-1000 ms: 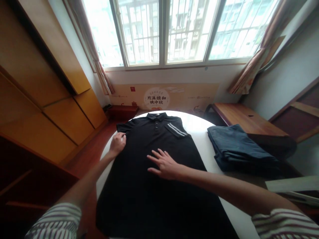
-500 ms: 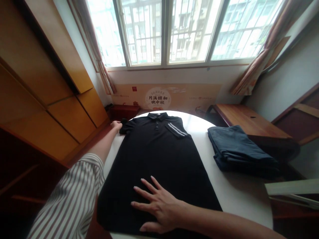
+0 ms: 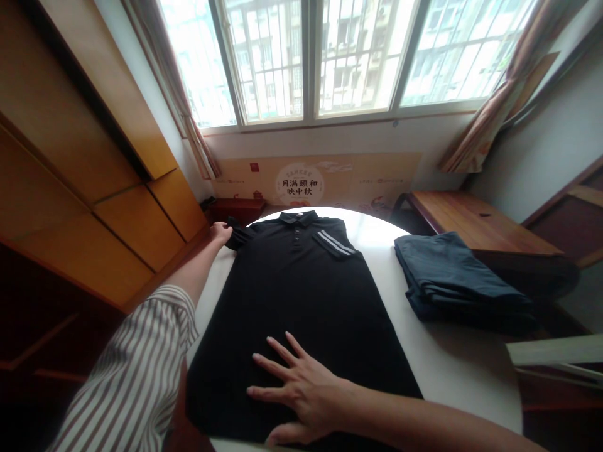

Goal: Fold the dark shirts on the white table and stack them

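A black polo shirt (image 3: 301,295) lies spread on a round white table (image 3: 447,358), its collar at the far edge. Two pale stripes mark the sleeve on the right, which is folded in over the chest. At the far left, my left hand (image 3: 221,232) is closed on the end of the other sleeve, holding it out to the side and slightly raised. My right hand (image 3: 301,392) rests palm down near the shirt's bottom hem with its fingers spread. The hem's near edge is partly hidden by my right forearm.
Folded dark blue clothing (image 3: 456,276) sits on the table's right side. Beyond it stands a wooden desk (image 3: 480,220). Wooden cabinets (image 3: 136,226) line the left, and a barred window (image 3: 311,63) with curtains is ahead above a printed banner (image 3: 339,179).
My left hand has lifted the sleeve end slightly and pulled it outward, so the sleeve looks more stretched. My right hand stays flat in the same spot.
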`<state>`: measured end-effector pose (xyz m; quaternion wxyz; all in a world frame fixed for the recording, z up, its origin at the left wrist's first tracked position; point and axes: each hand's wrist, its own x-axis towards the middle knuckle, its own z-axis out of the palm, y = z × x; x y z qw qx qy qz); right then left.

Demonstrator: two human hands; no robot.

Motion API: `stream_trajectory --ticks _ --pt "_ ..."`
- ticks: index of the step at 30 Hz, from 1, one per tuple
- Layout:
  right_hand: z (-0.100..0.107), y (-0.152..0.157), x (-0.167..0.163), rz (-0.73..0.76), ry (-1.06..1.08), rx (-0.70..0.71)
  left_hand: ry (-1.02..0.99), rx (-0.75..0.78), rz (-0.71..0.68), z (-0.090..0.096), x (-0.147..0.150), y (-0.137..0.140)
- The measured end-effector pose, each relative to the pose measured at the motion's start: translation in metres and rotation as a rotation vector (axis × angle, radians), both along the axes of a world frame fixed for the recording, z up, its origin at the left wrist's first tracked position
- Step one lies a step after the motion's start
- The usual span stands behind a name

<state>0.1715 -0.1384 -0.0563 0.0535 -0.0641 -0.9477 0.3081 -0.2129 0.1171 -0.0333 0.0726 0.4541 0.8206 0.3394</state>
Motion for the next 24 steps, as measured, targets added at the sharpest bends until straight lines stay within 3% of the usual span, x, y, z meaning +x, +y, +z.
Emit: stream_trajectory --ticks 4,8,10,13,19,24 --pt "-0.003 0.000 -0.001 -0.006 0.009 0.009 0.160 0.015 -0.250 0.003 0.031 -0.002" --pt "-0.004 -0.001 -0.002 -0.012 0.009 0.013 0.205 -0.061 -0.499 -0.014 0.070 -0.013" --pt "-0.003 -0.001 -0.002 -0.010 0.008 0.010 0.199 -0.104 -0.553 -0.022 0.082 -0.015" --pt "-0.003 -0.001 -0.002 -0.008 0.010 0.015 0.180 -0.103 -0.463 -0.024 0.082 -0.007" --pt "-0.002 0.001 0.001 0.006 0.012 -0.006 0.115 -0.085 -0.150 -0.022 0.049 0.026" --pt "0.000 0.003 0.002 0.026 0.005 -0.047 0.031 -0.120 -0.070 -0.034 0.042 0.045"
